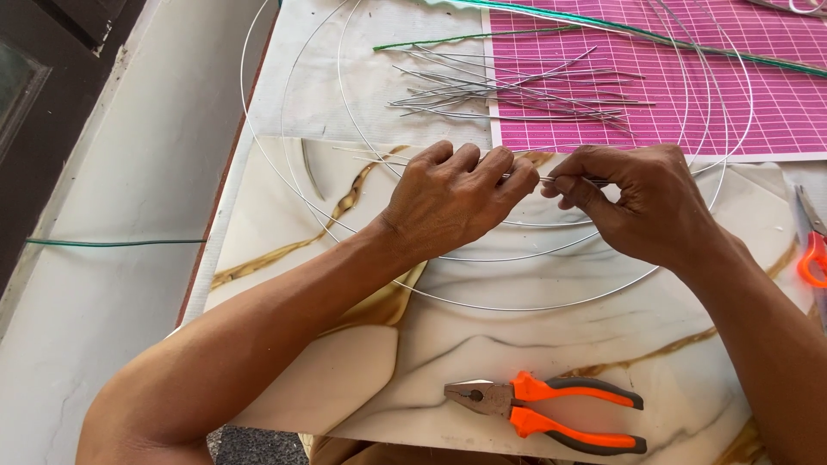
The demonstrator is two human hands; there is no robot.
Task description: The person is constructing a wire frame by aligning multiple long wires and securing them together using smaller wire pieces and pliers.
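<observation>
My left hand [452, 198] and my right hand [642, 202] meet fingertip to fingertip over a marble-patterned sheet [551, 344]. Both pinch the same short thin wire piece [370, 153], whose free end sticks out to the left of my left hand. Under the hands lie three large thin wire rings [284, 172], overlapping each other. The pinched part of the wire is hidden by my fingers.
A loose heap of short cut wires [517, 86] lies beyond the hands, partly on a pink grid cutting mat [655, 77]. Orange-handled pliers [551, 412] lie near the front edge. Orange-handled scissors [812, 245] sit at the right edge. A green wire [112, 244] crosses the floor at left.
</observation>
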